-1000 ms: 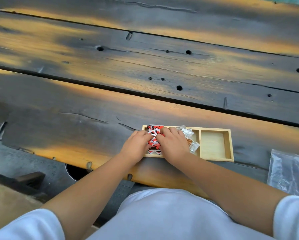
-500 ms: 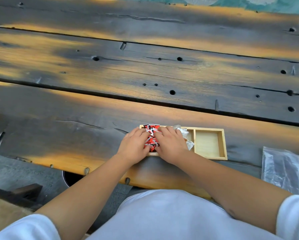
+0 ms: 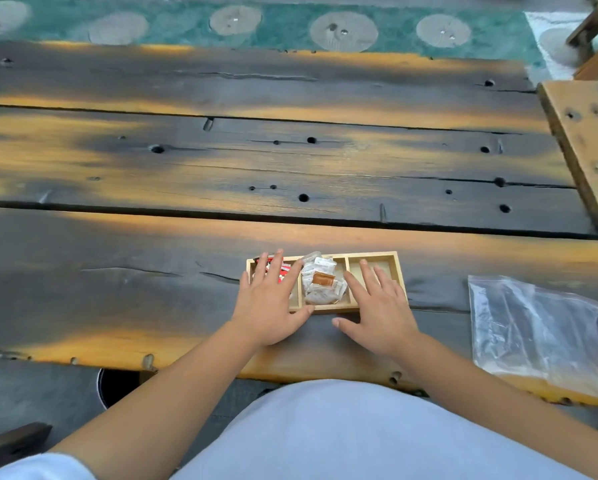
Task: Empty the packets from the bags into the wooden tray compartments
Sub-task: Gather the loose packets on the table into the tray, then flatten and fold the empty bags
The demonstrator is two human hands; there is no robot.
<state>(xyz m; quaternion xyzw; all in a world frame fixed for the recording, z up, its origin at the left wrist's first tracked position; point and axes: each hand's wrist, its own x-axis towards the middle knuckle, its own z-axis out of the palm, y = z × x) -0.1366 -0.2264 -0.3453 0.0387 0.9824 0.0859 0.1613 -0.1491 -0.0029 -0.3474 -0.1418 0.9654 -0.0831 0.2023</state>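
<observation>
A light wooden tray (image 3: pixel 373 255) with three compartments lies near the table's front edge. Red, white and black packets (image 3: pixel 281 268) fill its left compartment, partly hidden under my left hand (image 3: pixel 269 303), which lies flat over them with fingers spread. Clear and white packets (image 3: pixel 321 280), one of them brown, fill the middle compartment. The right compartment is bare wood; my right hand (image 3: pixel 377 306) rests open over its near rim, holding nothing. Clear plastic bags (image 3: pixel 532 327) lie flat to the right of the tray.
The table (image 3: pixel 221 168) is made of dark, scorched planks with gaps and holes. A lighter wooden board (image 3: pixel 588 140) juts in at the far right. Beyond the table lies a green patterned floor (image 3: pixel 283 26). A round dark opening (image 3: pixel 117 386) shows below the table's front edge.
Both hands were bunched together on the red packets in the left compartment. They have since spread apart and flattened, the right hand moving over to the tray's right end. The camera has tilted up.
</observation>
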